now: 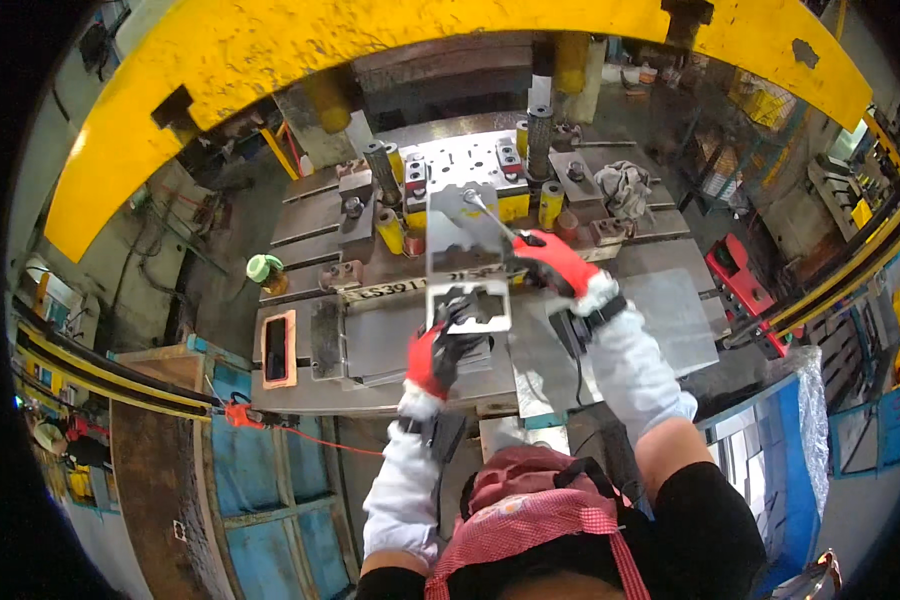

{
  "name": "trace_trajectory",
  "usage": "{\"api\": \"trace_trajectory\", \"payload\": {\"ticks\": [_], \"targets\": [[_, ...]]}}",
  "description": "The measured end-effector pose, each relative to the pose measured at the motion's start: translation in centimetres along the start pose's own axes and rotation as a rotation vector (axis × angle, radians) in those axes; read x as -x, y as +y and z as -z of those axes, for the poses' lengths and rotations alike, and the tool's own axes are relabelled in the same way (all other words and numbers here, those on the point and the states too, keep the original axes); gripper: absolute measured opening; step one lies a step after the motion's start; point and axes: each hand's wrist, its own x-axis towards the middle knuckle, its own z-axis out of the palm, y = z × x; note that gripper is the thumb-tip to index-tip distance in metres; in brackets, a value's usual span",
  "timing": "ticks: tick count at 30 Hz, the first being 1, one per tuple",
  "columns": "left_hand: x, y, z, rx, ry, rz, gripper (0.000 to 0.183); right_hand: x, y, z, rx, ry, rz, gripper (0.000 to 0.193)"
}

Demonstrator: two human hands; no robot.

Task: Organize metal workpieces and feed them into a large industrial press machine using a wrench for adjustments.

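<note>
While the left hand point(436, 358) pinches a cut-out metal plate point(503, 312) at the table's front middle, the right hand point(560, 268) is closed around 1 thin rod tool point(494, 219), its tip at a grey sheet point(445, 228) before the perforated die block point(450, 172). I'd keep the plate level and both hands clear of the block. Across the slotted table point(300, 396): 1 dark phone point(275, 345), stacked sheets point(382, 352), a crumpled rag point(625, 188). Around it: blue panels point(245, 465), a yellow beam point(420, 25) overhead, 1 red box point(742, 288).
</note>
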Motion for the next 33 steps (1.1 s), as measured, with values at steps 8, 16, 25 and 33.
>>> {"api": "trace_trajectory", "payload": {"ticks": [8, 16, 25, 33], "targets": [[29.0, -1.1, 7.8, -0.063, 0.242, 0.416, 0.03, 18.9, 5.5, 1.0, 0.079, 0.005, -0.137, 0.056], [40.7, -4.5, 19.5, 0.391, 1.12, 0.925, 0.033, 20.7, 10.9, 9.7, -0.048, 0.274, -0.397, 0.034], [34.7, -7.7, 18.1, 0.942, 1.256, 0.61, 0.037, 16.0, 9.1, 5.6, 0.17, 0.237, -0.26, 0.054], [17.9, -1.9, -1.8, 1.385, 0.116, 0.631, 0.047, 4.5, 7.2, 1.1, 0.298, -0.227, -0.214, 0.024]]}}
